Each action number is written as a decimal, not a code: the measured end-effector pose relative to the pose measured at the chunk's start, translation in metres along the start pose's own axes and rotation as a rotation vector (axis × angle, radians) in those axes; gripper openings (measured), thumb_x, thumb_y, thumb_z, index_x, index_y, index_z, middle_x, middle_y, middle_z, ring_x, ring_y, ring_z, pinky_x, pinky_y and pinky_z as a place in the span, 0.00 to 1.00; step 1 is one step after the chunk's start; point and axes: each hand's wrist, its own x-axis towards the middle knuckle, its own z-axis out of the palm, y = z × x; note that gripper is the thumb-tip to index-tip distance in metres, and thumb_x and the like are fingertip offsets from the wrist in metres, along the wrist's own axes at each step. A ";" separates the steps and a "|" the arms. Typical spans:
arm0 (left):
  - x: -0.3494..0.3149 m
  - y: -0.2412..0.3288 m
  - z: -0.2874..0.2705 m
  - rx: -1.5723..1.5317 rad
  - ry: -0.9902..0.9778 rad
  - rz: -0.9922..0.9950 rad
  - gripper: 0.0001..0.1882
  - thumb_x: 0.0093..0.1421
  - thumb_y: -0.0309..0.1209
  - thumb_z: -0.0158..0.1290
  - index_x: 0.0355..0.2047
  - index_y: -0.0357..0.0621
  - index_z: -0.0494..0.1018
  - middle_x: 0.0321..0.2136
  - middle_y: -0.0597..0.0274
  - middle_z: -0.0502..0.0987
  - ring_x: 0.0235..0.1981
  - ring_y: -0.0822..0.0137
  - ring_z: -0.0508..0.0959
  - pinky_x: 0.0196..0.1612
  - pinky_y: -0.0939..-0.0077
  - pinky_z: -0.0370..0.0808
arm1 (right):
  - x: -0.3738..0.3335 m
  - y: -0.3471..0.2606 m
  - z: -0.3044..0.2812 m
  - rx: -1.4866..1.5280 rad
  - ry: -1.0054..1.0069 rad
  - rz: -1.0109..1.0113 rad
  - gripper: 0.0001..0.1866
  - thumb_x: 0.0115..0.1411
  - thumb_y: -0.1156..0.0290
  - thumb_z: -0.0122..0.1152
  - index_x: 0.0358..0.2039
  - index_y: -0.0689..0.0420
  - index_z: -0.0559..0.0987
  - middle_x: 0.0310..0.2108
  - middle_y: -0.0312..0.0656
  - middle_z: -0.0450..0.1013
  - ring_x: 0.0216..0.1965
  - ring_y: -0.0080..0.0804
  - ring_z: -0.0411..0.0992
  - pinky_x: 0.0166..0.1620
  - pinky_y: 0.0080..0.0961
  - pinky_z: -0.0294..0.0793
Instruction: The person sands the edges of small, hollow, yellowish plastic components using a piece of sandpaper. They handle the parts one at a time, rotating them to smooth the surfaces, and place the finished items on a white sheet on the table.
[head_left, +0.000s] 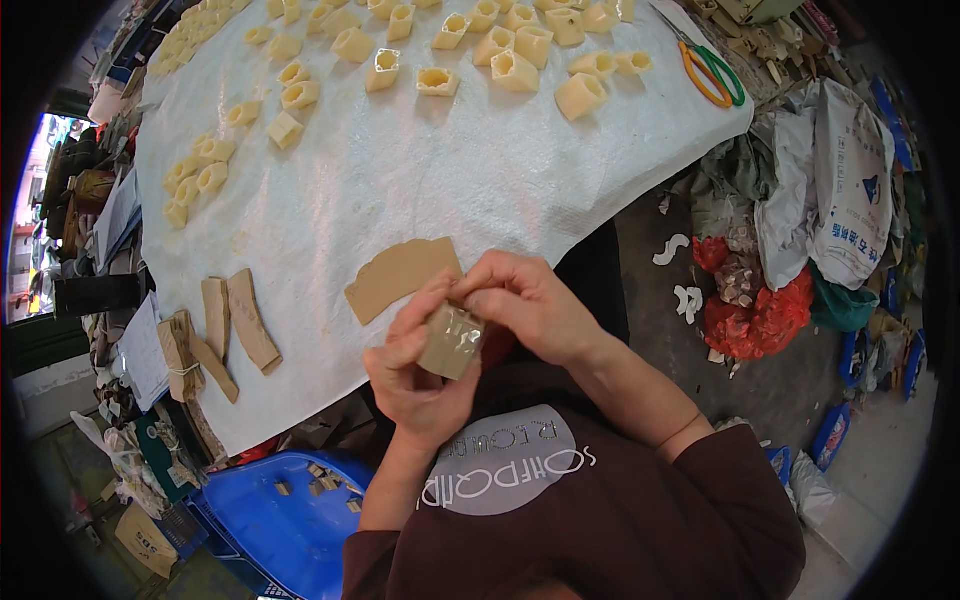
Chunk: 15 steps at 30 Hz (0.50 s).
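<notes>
My left hand (415, 380) is wrapped round a small, shiny, olive-brown faceted piece (450, 343) in front of my chest. At the upper edge of that piece, my right hand (520, 300) has its thumb and fingers pinched together; what is between them, if anything, is hidden. Just beyond my hands a curved brown paper piece (400, 277) lies flat on the white table cover (330, 200). Further left on the cover are a bundle of brown strips (178, 357) and loose brown strips (250, 325).
Many hollow cream faceted pieces (515, 70) stand across the far side of the table. Scissors (708, 72) with orange and green handles lie at the far right corner. A blue plastic seat (285, 525) with small scraps is at lower left. Red bags (770, 315) rest on the floor at right.
</notes>
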 end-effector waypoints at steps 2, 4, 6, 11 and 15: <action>0.002 0.003 0.002 -0.044 -0.013 -0.002 0.27 0.45 0.14 0.58 0.39 0.45 0.54 0.48 0.37 0.66 0.51 0.46 0.68 0.50 0.59 0.69 | 0.005 0.011 -0.003 -0.034 0.056 -0.083 0.11 0.56 0.76 0.51 0.40 0.63 0.71 0.29 0.36 0.71 0.28 0.17 0.69 0.30 0.15 0.70; 0.003 0.003 0.000 -0.092 0.029 -0.053 0.27 0.44 0.14 0.58 0.39 0.44 0.55 0.49 0.37 0.64 0.51 0.47 0.68 0.50 0.60 0.69 | 0.005 0.010 -0.001 0.025 0.034 -0.105 0.12 0.58 0.74 0.51 0.42 0.62 0.71 0.29 0.35 0.71 0.27 0.18 0.69 0.31 0.16 0.70; 0.004 0.005 -0.003 -0.122 0.080 -0.135 0.26 0.45 0.16 0.58 0.39 0.43 0.56 0.50 0.39 0.64 0.51 0.50 0.68 0.51 0.61 0.68 | 0.002 0.007 0.000 0.075 0.010 -0.109 0.14 0.58 0.71 0.52 0.45 0.62 0.70 0.30 0.36 0.70 0.28 0.19 0.68 0.33 0.16 0.69; 0.005 0.008 -0.011 -0.374 0.222 -0.376 0.24 0.46 0.22 0.59 0.41 0.42 0.59 0.50 0.50 0.64 0.51 0.61 0.67 0.52 0.69 0.66 | 0.004 0.013 -0.005 -0.223 0.022 -0.363 0.22 0.57 0.67 0.56 0.50 0.61 0.67 0.39 0.39 0.67 0.39 0.23 0.66 0.42 0.20 0.66; 0.004 0.017 -0.010 -0.511 0.228 -0.526 0.28 0.43 0.21 0.61 0.44 0.40 0.61 0.46 0.55 0.67 0.47 0.65 0.69 0.50 0.70 0.67 | 0.010 0.013 -0.006 -0.331 -0.096 -0.410 0.28 0.54 0.61 0.60 0.53 0.59 0.66 0.44 0.40 0.62 0.44 0.26 0.62 0.47 0.22 0.63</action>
